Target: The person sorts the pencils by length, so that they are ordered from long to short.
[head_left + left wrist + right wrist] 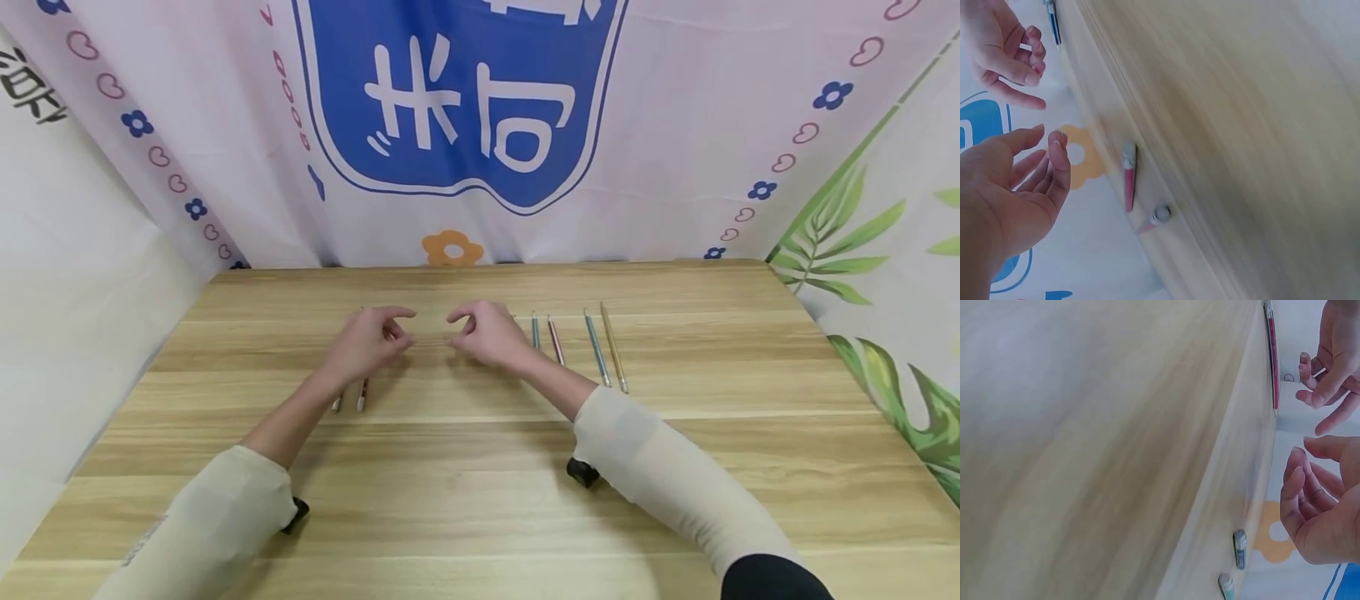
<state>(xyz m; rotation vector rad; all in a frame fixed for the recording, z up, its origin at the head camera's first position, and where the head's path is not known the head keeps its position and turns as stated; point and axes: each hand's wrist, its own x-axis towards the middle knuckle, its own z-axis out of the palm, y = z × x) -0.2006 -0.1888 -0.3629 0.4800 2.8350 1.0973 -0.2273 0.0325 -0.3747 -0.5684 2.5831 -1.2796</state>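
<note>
My left hand (365,342) and right hand (489,335) face each other above the far half of the wooden table, a small gap between their fingertips. Both have loosely bent fingers, thumbs apart from the index fingers, and nothing shows in their grasp. Beneath the left hand and wrist lie two dark red pencils (363,395), partly hidden; their eraser ends point toward me. Close by the right hand is a teal pencil (536,330), with a pink pencil (556,340) beside it, both partly covered by the forearm. Farther right lie another teal pencil (597,346) and a gold pencil (613,346).
The wooden table (450,500) ends at a hanging cloth (225,125) with a blue emblem and an orange flower. A leaf-patterned cloth (885,250) hangs along the right side. Small black devices (582,472) sit under both sleeved forearms.
</note>
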